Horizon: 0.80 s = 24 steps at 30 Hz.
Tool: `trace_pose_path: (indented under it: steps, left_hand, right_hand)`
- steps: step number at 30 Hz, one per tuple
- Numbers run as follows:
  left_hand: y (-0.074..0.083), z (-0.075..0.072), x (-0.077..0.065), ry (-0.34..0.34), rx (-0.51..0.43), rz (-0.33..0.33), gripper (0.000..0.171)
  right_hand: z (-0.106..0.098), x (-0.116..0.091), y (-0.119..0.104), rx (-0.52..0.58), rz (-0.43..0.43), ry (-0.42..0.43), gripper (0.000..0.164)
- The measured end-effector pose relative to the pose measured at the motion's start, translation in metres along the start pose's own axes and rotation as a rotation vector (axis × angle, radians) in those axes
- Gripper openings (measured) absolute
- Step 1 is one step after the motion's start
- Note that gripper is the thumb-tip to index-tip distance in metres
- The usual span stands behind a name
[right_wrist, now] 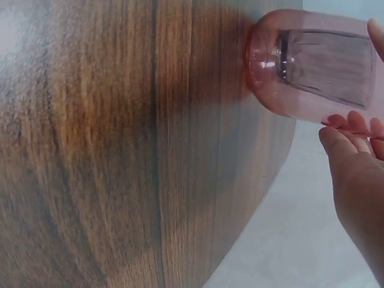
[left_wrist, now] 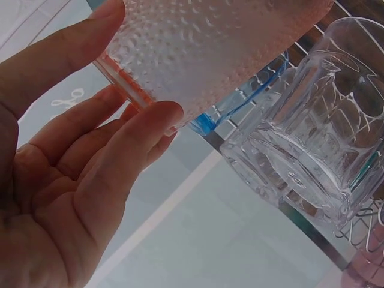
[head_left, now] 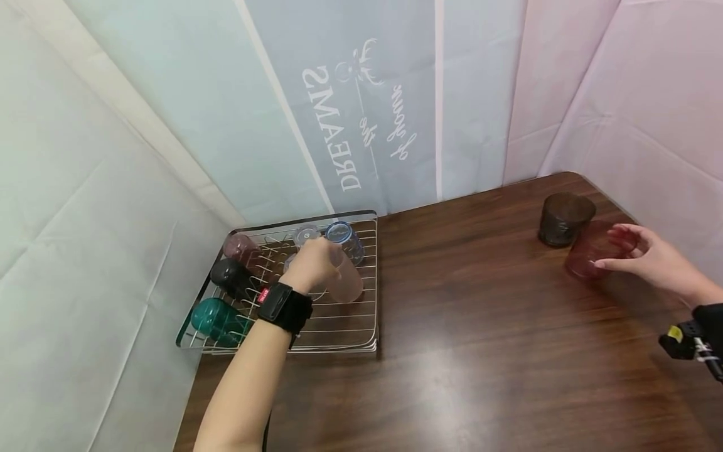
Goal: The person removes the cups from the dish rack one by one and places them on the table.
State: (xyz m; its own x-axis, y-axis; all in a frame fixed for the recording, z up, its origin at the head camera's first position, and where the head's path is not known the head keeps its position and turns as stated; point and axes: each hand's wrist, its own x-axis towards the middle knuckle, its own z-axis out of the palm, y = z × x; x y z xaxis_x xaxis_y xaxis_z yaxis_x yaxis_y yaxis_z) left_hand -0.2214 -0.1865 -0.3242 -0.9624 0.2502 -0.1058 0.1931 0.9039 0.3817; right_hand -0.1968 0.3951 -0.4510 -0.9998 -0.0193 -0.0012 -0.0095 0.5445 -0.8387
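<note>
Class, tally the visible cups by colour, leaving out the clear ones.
Pinkish: 3 (mauve cup, pale pink cup, red-pink cup)
Dark: 2 (black cup, smoky cup)
Teal cup: 1
Blue cup: 1
Total: 7

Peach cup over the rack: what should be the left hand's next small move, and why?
Perhaps lower the peach cup slowly onto the rack: the left hand pinches one end, the other faces the rack, and the blue cup is close.
</note>
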Motion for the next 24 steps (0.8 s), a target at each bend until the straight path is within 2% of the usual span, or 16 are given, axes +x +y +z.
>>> trace_pose_path:
  steps: [7, 11, 14, 18, 24]
  left_hand:
    - [0.002, -0.004, -0.001, 0.019, 0.008, -0.005, 0.052]
    - [0.001, -0.008, -0.005, 0.047, 0.044, -0.018, 0.055]
    - [0.000, -0.014, -0.011, 0.078, 0.025, -0.034, 0.059]
    - [-0.001, -0.026, -0.023, 0.137, -0.061, -0.046, 0.062]
    - [-0.003, -0.041, -0.043, 0.262, -0.211, -0.030, 0.060]
  right_hand:
    - [-0.001, -0.001, 0.003, 0.021, -0.034, 0.003, 0.084]
    - [-0.001, -0.001, 0.005, 0.016, -0.048, 0.000, 0.086]
    - [0.001, -0.001, 0.006, 0.021, -0.047, -0.001, 0.086]
    - [0.001, 0.000, 0.006, 0.017, -0.038, -0.004, 0.088]
    - [-0.003, 0.001, 0.008, -0.014, -0.071, 0.001, 0.090]
